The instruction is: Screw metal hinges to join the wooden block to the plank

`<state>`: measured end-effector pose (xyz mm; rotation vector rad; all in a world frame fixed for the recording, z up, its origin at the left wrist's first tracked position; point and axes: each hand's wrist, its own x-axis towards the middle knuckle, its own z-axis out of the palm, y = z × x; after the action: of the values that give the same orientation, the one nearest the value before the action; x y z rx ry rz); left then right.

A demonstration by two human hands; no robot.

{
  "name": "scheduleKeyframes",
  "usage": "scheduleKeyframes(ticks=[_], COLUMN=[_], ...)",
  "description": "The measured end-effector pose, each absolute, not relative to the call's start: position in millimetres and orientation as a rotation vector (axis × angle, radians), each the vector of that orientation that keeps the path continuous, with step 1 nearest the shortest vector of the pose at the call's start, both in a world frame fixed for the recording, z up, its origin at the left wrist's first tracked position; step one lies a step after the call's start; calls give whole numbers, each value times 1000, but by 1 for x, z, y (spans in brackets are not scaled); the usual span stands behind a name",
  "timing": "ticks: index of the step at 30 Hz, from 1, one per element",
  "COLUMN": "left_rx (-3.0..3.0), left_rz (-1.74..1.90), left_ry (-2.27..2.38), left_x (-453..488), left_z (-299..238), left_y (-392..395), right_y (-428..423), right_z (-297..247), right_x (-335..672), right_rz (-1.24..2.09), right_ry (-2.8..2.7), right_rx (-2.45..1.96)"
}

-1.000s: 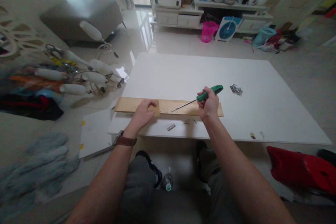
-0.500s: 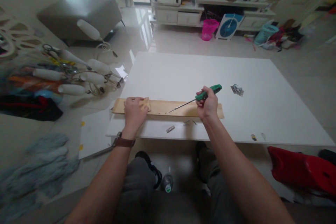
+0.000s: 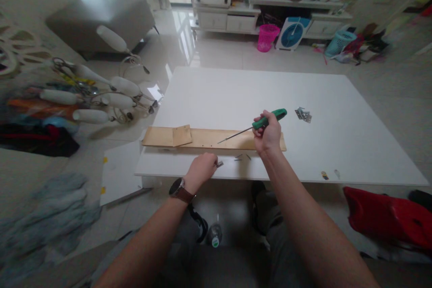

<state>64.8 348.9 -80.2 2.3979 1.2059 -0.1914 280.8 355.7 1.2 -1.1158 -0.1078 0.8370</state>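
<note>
A long wooden strip [image 3: 216, 137] lies near the front edge of a white table [image 3: 256, 94], with a small wooden square [image 3: 182, 135] resting on its left part. My right hand [image 3: 268, 137] is closed round a green-handled screwdriver [image 3: 268, 120], its shaft pointing left and down at the strip. My left hand [image 3: 202, 167] is at the table's front edge, fingers curled on a small metal hinge [image 3: 220, 163]. A few loose screws [image 3: 243, 157] lie just right of it.
More metal hinges [image 3: 303, 115] lie on the table to the right. A white chandelier [image 3: 101, 94] lies on the floor at left. A red object [image 3: 384, 216] sits at lower right. A bottle [image 3: 215, 234] stands between my feet.
My left hand left the small wooden square on the strip and came back to the metal hinge at the table's front edge. The right hand stayed put with the screwdriver.
</note>
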Motion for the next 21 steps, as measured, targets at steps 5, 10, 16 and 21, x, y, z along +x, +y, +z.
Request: scheduleKeyframes(ticks=[5, 10, 16, 21], left_rx=[2396, 2225, 1745, 1634], left_rz=[-237, -72, 298, 438], left_ry=[1223, 1086, 1097, 1243], left_x=[67, 57, 38, 36], left_z=[-75, -67, -61, -61], left_y=[351, 363, 385, 395], right_y=[360, 359, 355, 356], right_z=[0, 2, 4, 0], right_x=[281, 281, 278, 272], right_rz=[855, 859, 777, 723], right_ry=[-113, -115, -111, -160], right_rx=[-1093, -1093, -1079, -1057])
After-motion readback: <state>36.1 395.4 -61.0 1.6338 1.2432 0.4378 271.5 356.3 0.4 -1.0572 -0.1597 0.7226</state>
